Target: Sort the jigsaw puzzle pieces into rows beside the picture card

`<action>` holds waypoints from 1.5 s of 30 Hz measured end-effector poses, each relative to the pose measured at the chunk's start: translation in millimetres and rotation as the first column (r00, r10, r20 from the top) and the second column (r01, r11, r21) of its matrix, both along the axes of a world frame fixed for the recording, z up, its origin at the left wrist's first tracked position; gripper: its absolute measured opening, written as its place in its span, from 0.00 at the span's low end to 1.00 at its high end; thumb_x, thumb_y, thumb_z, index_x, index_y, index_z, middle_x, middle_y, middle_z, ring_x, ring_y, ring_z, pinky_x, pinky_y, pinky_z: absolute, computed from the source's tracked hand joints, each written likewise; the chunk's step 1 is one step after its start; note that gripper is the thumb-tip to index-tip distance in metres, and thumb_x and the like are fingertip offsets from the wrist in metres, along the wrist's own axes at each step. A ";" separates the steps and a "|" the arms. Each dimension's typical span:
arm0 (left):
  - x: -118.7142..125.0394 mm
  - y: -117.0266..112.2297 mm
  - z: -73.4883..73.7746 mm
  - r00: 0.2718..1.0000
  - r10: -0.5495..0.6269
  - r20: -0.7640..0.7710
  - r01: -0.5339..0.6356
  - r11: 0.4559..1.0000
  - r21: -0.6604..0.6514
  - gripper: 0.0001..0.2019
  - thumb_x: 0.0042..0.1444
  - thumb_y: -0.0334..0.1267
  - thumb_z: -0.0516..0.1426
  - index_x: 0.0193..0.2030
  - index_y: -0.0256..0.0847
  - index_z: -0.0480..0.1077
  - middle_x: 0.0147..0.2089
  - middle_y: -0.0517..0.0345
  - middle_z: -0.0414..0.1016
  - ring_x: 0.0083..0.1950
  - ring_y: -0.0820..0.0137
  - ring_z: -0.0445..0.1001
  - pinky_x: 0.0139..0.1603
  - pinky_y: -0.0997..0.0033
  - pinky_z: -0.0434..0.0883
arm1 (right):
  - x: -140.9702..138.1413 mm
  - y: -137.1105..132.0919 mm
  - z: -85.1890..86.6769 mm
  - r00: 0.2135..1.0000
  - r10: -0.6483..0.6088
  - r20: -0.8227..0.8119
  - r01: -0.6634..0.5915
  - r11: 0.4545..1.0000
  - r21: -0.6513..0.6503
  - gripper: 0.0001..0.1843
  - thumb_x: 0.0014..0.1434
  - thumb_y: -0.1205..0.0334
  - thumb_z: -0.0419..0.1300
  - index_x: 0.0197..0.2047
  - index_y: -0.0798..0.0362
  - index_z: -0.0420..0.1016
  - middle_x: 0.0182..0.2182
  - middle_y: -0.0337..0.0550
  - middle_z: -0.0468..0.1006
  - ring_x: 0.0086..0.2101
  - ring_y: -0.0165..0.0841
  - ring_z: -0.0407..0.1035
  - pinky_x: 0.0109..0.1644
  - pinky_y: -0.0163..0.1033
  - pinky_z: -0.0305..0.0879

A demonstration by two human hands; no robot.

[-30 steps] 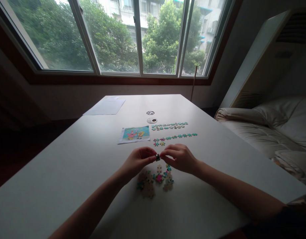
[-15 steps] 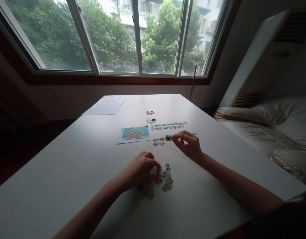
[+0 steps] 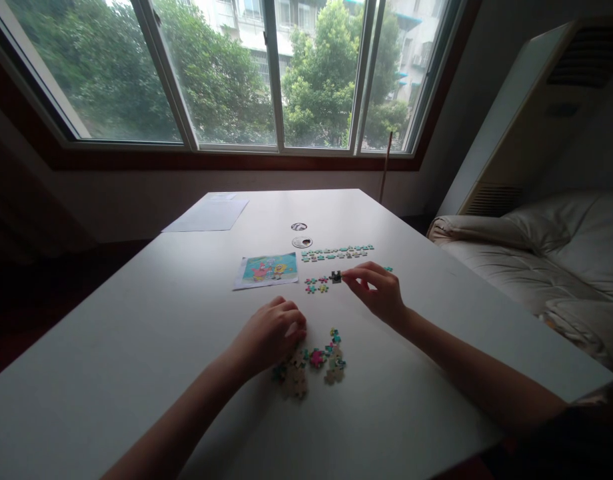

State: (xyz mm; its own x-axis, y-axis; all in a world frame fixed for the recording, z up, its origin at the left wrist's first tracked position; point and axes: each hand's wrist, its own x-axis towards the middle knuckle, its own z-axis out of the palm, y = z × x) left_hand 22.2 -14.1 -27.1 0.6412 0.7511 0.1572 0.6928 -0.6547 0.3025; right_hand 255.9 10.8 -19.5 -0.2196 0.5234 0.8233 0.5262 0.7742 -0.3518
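My right hand (image 3: 379,291) reaches forward over the white table (image 3: 136,320) and pinches a dark puzzle piece (image 3: 335,276) at the left end of a row of teal pieces (image 3: 316,280). My left hand (image 3: 269,335) rests curled on the table beside a loose pile of puzzle pieces (image 3: 311,363); whether its fingers hold a piece is hidden. A second, farther row of teal pieces (image 3: 336,253) lies beyond. A small cartoon reference picture (image 3: 268,269) lies left of the rows.
A sheet of paper (image 3: 206,215) lies at the table's far left. Two small round objects (image 3: 301,241) sit beyond the picture. A cushioned sofa (image 3: 536,260) stands to the right, a window behind the table.
A second ago both hands held the dark piece together above the pile. My right hand then carried it forward to the row; my left hand dropped beside the pile and drew back slightly.
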 end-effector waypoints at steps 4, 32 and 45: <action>0.3 0.3 -1.1 1.000 0.011 -0.003 -0.011 1.000 0.003 0.06 0.53 0.36 0.53 0.33 0.41 0.71 0.36 0.55 0.73 0.41 0.65 0.65 0.43 0.66 0.64 | -0.1 0.0 0.4 1.000 -0.010 0.000 0.010 1.000 -0.004 0.04 0.53 0.65 0.58 0.33 0.51 0.74 0.27 0.39 0.74 0.23 0.24 0.64 0.24 0.30 0.61; -1.5 2.2 2.4 0.998 0.063 -0.031 -0.061 0.996 0.057 0.10 0.57 0.34 0.47 0.34 0.40 0.69 0.34 0.55 0.72 0.38 0.67 0.67 0.36 0.70 0.65 | 121.3 121.4 -35.4 0.845 -0.341 0.411 0.516 0.723 -0.460 0.13 0.49 0.56 0.57 0.33 0.55 0.77 0.27 0.43 0.77 0.27 0.30 0.68 0.32 0.33 0.60; -7.6 5.9 1.7 0.954 0.299 -0.034 -0.294 0.950 0.105 0.10 0.57 0.37 0.48 0.31 0.40 0.68 0.33 0.56 0.70 0.35 0.68 0.68 0.30 0.72 0.63 | 133.2 144.0 -42.9 0.839 -0.293 0.458 0.514 0.701 -0.495 0.13 0.48 0.56 0.58 0.33 0.55 0.78 0.25 0.42 0.76 0.26 0.29 0.65 0.30 0.33 0.58</action>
